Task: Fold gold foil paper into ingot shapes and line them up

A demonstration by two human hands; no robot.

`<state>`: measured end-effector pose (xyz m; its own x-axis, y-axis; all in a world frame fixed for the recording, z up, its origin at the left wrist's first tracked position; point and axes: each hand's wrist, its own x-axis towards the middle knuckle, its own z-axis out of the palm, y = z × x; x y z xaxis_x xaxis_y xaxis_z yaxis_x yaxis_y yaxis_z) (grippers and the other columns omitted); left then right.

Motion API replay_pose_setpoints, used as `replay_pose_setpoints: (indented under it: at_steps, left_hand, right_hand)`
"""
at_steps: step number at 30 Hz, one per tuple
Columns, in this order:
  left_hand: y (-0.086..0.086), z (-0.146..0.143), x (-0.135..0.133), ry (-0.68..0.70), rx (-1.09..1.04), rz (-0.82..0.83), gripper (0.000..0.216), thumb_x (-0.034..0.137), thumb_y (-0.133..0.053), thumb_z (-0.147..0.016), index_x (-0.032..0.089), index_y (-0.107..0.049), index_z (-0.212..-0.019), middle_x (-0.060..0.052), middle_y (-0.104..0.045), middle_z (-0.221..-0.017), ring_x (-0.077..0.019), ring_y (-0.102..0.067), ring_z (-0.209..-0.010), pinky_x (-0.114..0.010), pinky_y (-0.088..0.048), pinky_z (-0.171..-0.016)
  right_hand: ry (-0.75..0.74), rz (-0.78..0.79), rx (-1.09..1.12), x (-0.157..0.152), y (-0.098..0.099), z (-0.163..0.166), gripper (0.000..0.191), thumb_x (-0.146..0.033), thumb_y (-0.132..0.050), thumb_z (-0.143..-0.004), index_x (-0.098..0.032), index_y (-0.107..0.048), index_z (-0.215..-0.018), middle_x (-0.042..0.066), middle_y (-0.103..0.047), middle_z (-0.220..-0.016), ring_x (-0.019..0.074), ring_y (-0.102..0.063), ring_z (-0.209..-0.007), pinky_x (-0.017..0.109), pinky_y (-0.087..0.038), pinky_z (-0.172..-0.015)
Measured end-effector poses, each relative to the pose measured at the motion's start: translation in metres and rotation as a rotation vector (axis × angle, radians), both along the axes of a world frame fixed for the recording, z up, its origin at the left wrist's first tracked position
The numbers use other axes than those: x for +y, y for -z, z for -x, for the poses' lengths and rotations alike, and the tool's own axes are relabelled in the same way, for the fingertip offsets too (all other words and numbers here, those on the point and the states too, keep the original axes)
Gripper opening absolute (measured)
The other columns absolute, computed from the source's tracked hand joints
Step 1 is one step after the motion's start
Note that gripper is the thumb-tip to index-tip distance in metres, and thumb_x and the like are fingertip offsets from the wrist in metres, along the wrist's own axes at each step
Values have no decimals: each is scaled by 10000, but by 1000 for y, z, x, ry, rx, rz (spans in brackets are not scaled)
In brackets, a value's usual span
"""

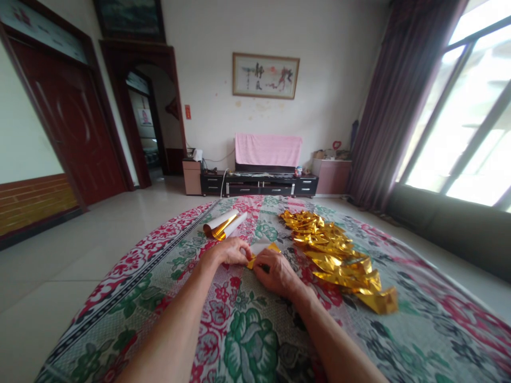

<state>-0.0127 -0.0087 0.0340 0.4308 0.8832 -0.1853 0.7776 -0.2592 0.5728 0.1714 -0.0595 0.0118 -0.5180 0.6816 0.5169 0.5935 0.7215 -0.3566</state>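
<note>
A small sheet of gold foil paper (261, 246) with a white back lies partly folded on the flowered tablecloth. My left hand (231, 251) pinches its left side with the fingers pressed together. On the near right edge, my right hand (275, 271) is curled over the same sheet, its fingers closed and partly hidden under the knuckles. To the right stretches a long overlapping row of folded gold foil pieces (331, 247). Beyond my left hand rests a loosely rolled stack of gold foil sheets (225, 225), white on the outside.
The round table's patterned tablecloth (139, 287) spreads under everything. Across the tiled floor (32, 287) stands a low black cabinet (259, 187) with a pink cloth (268, 150) over the thing on it. A dark curtain (383, 117) hangs by the window at right.
</note>
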Motion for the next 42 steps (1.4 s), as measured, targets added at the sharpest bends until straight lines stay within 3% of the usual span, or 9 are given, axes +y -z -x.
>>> replay_pose_setpoints:
  at_steps: [11, 25, 42]
  left_hand:
    - [1, 0, 2, 2, -53, 4, 327, 304, -574, -606, 177, -675, -891, 20, -517, -593, -78, -394, -461, -186, -273, -380]
    - [-5, -2, -3, -5, -24, 24, 378, 231, -512, -593, 189, -669, -934, 4, -550, -614, -69, -400, -434, -185, -312, -389]
    - [-8, -3, -5, 4, -4, 27, 370, 233, -512, -587, 193, -671, -919, 1, -549, -629, -65, -392, -431, -172, -291, -374]
  right_hand:
    - [124, 26, -20, 8, 5, 5, 185, -186, -453, -832, -171, -617, -749, 19, -577, -707, 107, -519, -679, 203, -365, -645]
    - [286, 7, -63, 12, 5, 14, 160, -140, -490, -759, -162, -591, -636, 30, -556, -698, 114, -514, -681, 195, -339, -596]
    - [303, 9, -74, 14, 7, 13, 166, -157, -475, -773, -157, -611, -678, 34, -580, -724, 114, -535, -716, 189, -340, -626]
